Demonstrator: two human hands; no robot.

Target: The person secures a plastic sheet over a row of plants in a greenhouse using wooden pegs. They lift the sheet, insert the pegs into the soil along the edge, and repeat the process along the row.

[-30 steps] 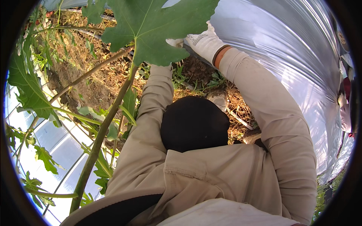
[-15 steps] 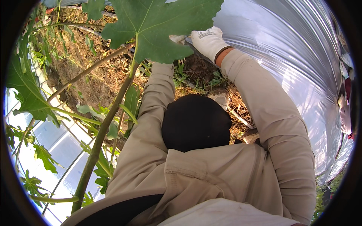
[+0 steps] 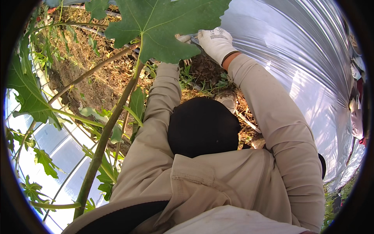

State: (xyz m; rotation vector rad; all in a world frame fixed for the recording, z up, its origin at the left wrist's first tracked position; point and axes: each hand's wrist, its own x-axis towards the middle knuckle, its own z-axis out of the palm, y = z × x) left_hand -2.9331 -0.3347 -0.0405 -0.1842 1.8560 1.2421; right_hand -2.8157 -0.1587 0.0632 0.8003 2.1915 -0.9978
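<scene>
The ground below and to the left of the fingers is brown soil strewn with dry straw, with small green weeds just below them; to the right of the fingers a sheet of silver film spreads away, creased and glossy, and far to their lower left is bright pale sheeting crossed by dark lines. There are two hands in white gloves: the right hand, its fingers curled together on the edge of the silver film, and the left hand, of which only a small bit shows just beside the right fingers, so whether its own fingers are apart or together I cannot tell. One large lobed leaf covers most of the left hand; one thick stem and one thinner branch stand left of the fingers. Two beige sleeves and one rounded black object are below the fingers. Small dark printing marks the back of the right glove.
</scene>
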